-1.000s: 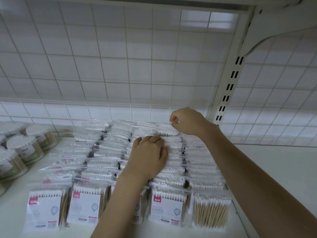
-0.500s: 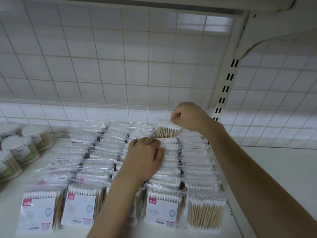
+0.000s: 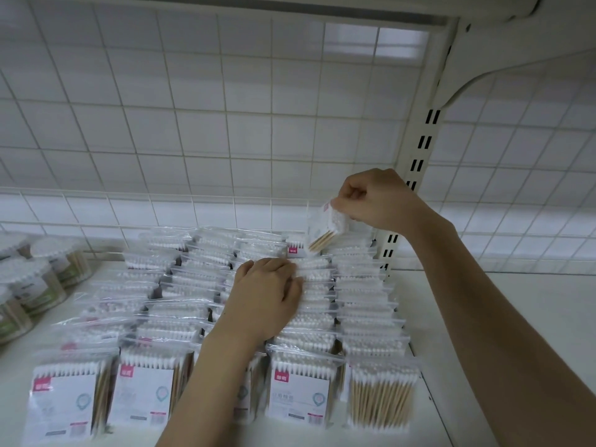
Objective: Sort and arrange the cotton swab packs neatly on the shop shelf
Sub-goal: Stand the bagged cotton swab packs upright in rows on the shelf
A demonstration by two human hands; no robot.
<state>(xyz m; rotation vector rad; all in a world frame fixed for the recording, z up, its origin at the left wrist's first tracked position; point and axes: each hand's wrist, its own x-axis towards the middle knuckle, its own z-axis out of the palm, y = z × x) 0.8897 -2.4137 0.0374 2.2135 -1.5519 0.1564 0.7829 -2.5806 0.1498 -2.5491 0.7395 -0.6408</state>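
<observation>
Fingers of the right hand (image 3: 375, 200) pinch one swab pack (image 3: 329, 225) clear of the back row while the left hand (image 3: 269, 295), fingers curled, steadies the packed rows (image 3: 364, 304), probably so they don't topple.

Five rows of cotton swab packs (image 3: 300, 388) stand on the shelf (image 3: 516, 317); five packs front them. One pack (image 3: 327, 225) is lifted above the rows. Left of them, at least four round tubs (image 3: 35, 288).
</observation>
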